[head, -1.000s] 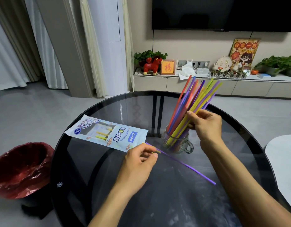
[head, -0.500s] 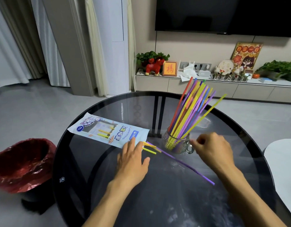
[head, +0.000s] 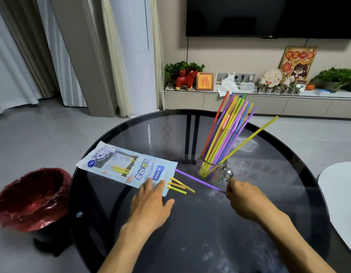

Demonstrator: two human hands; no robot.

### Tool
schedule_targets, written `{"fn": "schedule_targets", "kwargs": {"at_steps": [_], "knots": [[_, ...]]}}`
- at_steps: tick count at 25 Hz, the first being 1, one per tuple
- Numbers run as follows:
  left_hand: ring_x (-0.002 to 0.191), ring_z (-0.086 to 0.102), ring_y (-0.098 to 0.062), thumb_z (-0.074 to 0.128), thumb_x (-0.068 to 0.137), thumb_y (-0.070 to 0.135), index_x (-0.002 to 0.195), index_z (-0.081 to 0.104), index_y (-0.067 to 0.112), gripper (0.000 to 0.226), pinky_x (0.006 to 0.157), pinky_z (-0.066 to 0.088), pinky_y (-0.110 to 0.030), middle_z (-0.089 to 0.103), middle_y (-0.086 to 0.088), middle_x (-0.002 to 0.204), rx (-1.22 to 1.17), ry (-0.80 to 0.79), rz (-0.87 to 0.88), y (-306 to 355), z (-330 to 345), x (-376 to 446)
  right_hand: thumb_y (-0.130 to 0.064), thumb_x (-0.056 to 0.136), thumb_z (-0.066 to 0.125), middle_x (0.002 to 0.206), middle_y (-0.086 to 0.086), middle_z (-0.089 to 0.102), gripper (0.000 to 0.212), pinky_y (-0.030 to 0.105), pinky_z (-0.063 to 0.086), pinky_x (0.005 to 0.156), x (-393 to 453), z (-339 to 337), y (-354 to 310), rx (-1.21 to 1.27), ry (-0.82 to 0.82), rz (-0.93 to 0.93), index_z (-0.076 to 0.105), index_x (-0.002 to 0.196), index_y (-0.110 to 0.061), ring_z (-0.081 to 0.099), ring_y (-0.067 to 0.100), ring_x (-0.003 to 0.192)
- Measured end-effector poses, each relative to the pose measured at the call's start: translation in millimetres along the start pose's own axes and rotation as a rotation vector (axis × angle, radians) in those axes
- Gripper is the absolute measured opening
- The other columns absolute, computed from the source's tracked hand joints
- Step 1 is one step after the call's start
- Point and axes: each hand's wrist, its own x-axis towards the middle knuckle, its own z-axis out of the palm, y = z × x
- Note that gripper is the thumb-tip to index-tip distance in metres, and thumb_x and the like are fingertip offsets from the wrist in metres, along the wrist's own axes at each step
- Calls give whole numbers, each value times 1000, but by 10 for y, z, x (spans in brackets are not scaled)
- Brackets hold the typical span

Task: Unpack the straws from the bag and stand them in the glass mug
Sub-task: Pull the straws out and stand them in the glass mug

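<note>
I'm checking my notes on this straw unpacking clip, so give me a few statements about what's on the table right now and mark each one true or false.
1. The glass mug stands upright with a bundle of coloured straws in it. True.
2. The right hand pinches the near end of a purple straw that lies across the table. True.
3. The left hand holds the bag up in the air. False: its fingers rest flat on the bag, which lies on the table.
4. The bag is empty. False: yellow straws stick out of its open end.
5. A bin with a red liner stands on the floor left of the table. True.
</note>
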Motion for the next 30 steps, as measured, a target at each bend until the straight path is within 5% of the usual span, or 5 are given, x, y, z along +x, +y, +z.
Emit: {"fn": "schedule_targets", "kwargs": {"at_steps": [7, 13, 17, 21, 30], "knots": [[136, 30, -23, 43, 93, 51, 145, 28, 30, 58, 106, 39, -41, 32, 0, 149, 47, 12, 66, 92, 26, -35, -22, 97, 46, 85, 5, 58, 8, 44, 45, 67, -142, -45, -256, 384, 308, -300, 42, 91, -20, 54, 34, 78], [140, 25, -20, 42, 94, 51, 144, 30, 28, 56, 108, 35, -39, 28, 2, 153, 83, 0, 148, 194, 80, -146, -47, 94, 49, 113, 6, 50, 37, 42, 49, 67, 117, 480, -601, -45, 302, -257, 53, 111, -14, 57, 30, 100], [138, 29, -20, 44, 93, 48, 142, 33, 29, 53, 106, 36, -38, 31, 4, 150, 77, 15, 162, 173, 72, -139, -22, 62, 81, 73, 6, 58, 28, 33, 33, 35, 97, 551, -733, -189, 336, -333, 58, 75, -12, 60, 27, 60], [138, 29, -20, 46, 93, 46, 142, 33, 29, 54, 106, 36, -38, 31, 4, 150, 70, 15, 155, 173, 64, -139, -21, 49, 84, 60, 7, 58, 31, 35, 42, 42, 82, 520, -801, -273, 337, -305, 59, 66, -14, 55, 25, 53], [138, 29, -21, 40, 95, 48, 140, 32, 27, 51, 107, 33, -38, 32, 0, 150, 154, 36, 145, 203, 109, -170, -21, 101, 33, 119, 15, 57, 27, 36, 38, 71, 1, 393, -833, -308, 153, -204, 44, 120, -6, 61, 32, 108]]}}
